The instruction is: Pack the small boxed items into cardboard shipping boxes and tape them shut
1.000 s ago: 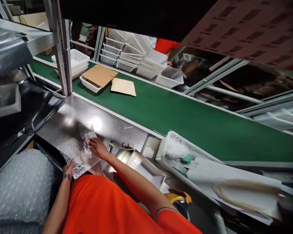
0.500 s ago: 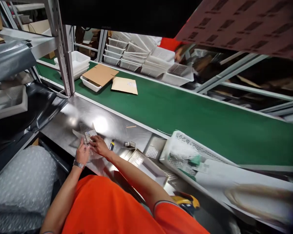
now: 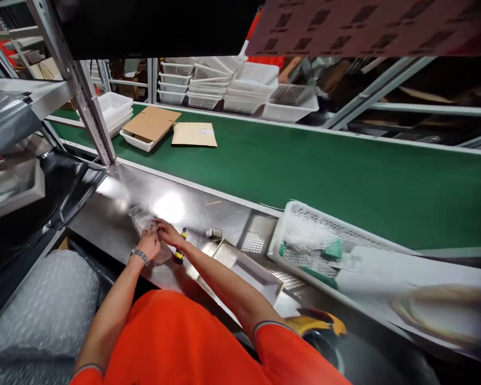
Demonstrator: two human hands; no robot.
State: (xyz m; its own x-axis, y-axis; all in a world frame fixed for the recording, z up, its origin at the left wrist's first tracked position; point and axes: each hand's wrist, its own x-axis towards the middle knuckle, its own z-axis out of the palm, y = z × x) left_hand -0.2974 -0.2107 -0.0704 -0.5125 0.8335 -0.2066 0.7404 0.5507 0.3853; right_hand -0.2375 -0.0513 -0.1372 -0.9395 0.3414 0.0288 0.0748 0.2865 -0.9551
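Bubble wrap (image 3: 140,218) bunched into a small bundle on the steel table (image 3: 116,208), toward its left end. Clasped from the near side by the left hand (image 3: 149,247), fingers curled around it, a watch (image 3: 139,255) on the wrist. Pinched from the right by the right hand (image 3: 167,233), fingertips pressed into the wrap. Just right of the hands, flat on the table, a yellow and black knife (image 3: 180,248); a little further right, a small metal clip (image 3: 214,233). Further right again, a white basket (image 3: 292,211) against the near edge of the green belt (image 3: 304,171). On the far left of the belt, an envelope (image 3: 194,133) beside a sheet of cardboard (image 3: 150,123) lying over a tray (image 3: 130,140)
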